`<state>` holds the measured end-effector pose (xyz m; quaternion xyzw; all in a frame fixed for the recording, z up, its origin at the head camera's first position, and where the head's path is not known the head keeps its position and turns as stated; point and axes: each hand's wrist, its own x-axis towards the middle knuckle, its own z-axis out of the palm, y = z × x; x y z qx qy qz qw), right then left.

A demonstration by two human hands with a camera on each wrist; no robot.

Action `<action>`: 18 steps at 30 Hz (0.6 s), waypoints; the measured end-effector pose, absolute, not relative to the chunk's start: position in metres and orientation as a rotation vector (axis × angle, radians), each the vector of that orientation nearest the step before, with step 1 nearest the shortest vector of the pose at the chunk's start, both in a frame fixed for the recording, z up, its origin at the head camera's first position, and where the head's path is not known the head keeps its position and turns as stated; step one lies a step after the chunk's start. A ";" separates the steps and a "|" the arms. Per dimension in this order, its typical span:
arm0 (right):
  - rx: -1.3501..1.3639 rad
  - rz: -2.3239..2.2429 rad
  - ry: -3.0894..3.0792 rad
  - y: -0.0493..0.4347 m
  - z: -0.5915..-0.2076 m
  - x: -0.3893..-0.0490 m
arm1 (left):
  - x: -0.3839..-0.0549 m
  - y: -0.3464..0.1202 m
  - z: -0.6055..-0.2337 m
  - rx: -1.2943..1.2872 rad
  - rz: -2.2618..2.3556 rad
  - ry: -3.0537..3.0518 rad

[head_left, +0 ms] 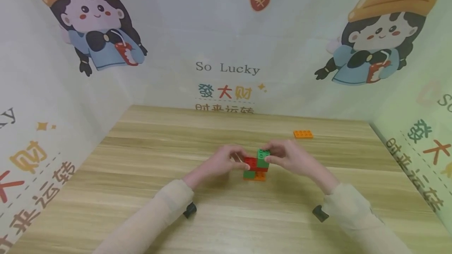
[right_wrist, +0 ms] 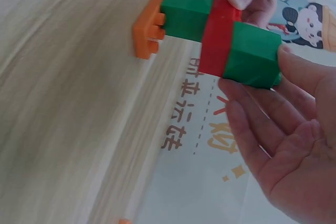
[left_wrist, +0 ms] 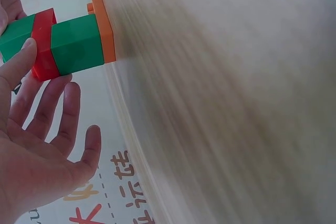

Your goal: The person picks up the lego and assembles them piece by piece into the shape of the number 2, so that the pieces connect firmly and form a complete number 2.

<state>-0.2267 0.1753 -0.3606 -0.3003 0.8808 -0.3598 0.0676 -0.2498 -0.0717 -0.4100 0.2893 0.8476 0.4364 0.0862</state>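
Note:
A small stack of toy building bricks stands on the table in front of me. At its bottom is an orange flat brick (right_wrist: 146, 27), with studs showing beside a lower green brick (left_wrist: 79, 45) that sits on one end of it. Across that lies a red flat brick (right_wrist: 216, 38), and an upper green brick (head_left: 263, 160) sits on the red one's right end. My left hand (head_left: 226, 160) pinches the red brick's left end between thumb and fingers. From the other side, my right hand (head_left: 292, 158) holds the upper green brick, thumb on its near face.
Another orange flat brick (head_left: 303, 134) lies farther back on the wooden table (head_left: 159, 140), beyond my right hand. Printed cloth (head_left: 226, 30) hangs at the back and both sides. A dark object shows at each cuff.

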 end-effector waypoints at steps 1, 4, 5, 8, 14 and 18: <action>-0.907 -1.079 2.673 0.176 -0.362 -0.226 | -0.250 -0.071 -0.410 0.872 1.301 2.525; -0.924 -1.072 2.715 0.177 -0.366 -0.223 | -0.250 -0.071 -0.411 0.896 1.305 2.517; -0.931 -1.075 2.721 0.178 -0.367 -0.223 | -0.250 -0.071 -0.411 0.899 1.309 2.513; -0.954 -1.084 2.729 0.178 -0.369 -0.222 | -0.250 -0.071 -0.411 0.898 1.314 2.505; -0.968 -1.068 2.759 0.178 -0.372 -0.223 | -0.248 -0.072 -0.410 0.884 1.302 2.516; -0.985 -1.077 2.758 0.178 -0.373 -0.224 | -0.248 -0.073 -0.408 0.869 1.299 2.518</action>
